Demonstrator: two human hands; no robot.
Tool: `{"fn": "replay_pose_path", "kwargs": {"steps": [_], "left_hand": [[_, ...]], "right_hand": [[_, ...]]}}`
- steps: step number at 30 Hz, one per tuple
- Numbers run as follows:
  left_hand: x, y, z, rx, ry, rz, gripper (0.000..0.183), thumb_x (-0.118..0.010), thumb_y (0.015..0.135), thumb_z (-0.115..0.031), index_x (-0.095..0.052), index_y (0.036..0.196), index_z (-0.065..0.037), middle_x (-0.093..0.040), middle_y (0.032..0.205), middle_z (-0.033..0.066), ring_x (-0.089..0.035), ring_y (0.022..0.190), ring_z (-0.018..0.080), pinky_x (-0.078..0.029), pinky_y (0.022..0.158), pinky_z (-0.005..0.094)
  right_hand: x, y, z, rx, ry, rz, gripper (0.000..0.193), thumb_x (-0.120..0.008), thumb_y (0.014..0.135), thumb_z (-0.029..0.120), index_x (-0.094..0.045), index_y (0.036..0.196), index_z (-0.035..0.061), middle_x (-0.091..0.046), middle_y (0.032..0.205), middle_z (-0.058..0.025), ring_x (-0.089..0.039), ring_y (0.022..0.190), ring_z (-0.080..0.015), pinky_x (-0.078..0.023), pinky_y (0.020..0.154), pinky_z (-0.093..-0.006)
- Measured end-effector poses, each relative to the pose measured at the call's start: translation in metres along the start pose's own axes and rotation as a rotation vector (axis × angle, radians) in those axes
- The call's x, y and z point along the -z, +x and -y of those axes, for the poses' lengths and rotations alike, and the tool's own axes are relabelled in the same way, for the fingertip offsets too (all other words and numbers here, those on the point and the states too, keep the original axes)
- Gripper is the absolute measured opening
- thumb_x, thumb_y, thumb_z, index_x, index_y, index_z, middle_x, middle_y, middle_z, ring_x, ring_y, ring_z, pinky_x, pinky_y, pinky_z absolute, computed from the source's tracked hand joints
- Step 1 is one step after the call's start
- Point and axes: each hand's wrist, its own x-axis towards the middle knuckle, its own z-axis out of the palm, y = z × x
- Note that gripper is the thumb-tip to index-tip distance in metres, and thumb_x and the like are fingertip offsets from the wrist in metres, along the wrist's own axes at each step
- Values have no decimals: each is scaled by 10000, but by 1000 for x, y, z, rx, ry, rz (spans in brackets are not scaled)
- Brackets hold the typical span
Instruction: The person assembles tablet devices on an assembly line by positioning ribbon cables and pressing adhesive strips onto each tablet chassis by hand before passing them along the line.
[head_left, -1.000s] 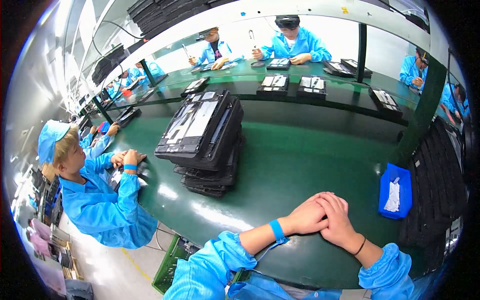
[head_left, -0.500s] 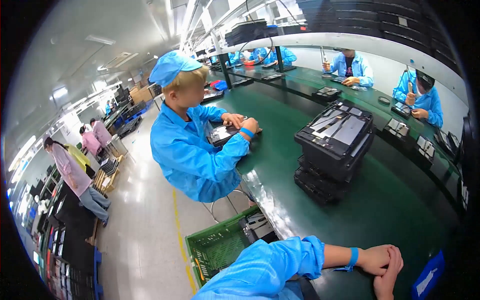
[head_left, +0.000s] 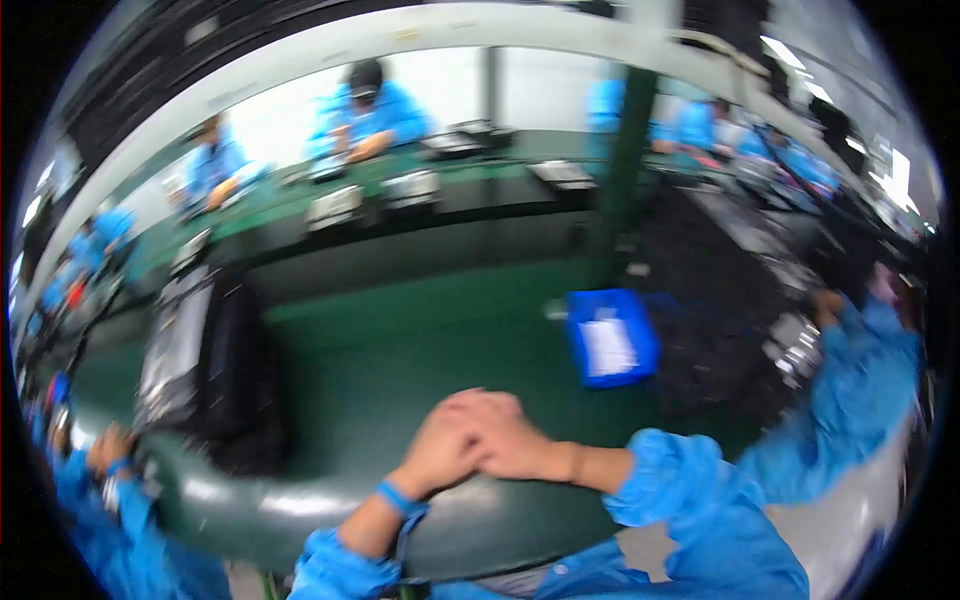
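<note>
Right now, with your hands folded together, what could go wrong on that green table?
The open blue bin stands ahead of the right hand; if that hand swung out, it might knock the bin and spill the white pieces inside. On the left, the tall stack of flat black devices could perhaps topple if someone bumped it.

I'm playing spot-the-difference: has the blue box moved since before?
No, the blue box still sits in front of the green post; only the view swung.
</note>
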Motion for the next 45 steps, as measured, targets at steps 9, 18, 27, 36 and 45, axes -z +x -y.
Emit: {"fn": "replay_pose_path", "kwargs": {"steps": [9,18,27,36,45], "left_hand": [[-3,0,-15,191,42,74,447,-594,765,-211,-622,1160,-5,-596,1236,208,-468,1267,392,-313,1095,482],[-4,1,-15,201,20,70,444,-600,780,-196,-602,1169,18,-582,1240,228,-463,1259,415,-313,1096,486],[2,2,-18,150,23,54,417,-584,761,-158,-632,1146,-6,-606,1219,202,-478,1249,399,-317,1101,479],[3,5,-21,149,73,30,384,-538,775,-41,-614,1149,6,-596,1201,212,-508,1189,380,-378,1043,465],[-7,-3,-4,110,28,26,405,-519,842,-45,-580,1243,-66,-516,1376,148,-422,1326,344,-302,1115,480]], "right_hand": [[-3,-7,6,-38,107,-31,646,-617,647,33,-449,1271,12,-449,1324,-177,-363,1325,-345,-247,1097,-496],[-14,-10,1,9,105,-96,647,-625,640,28,-460,1266,1,-438,1328,-184,-356,1321,-367,-243,1100,-500],[-7,-4,5,-49,107,11,681,-635,648,63,-433,1298,19,-422,1372,-185,-339,1346,-362,-240,1098,-502],[75,78,-14,-232,542,757,540,-565,839,171,-474,1361,61,-567,1292,-194,-555,1183,-326,-418,1018,-415],[83,202,-135,-251,-359,479,414,-475,838,112,-597,1233,102,-639,1165,-195,-601,1094,-369,-482,929,-456]]}}
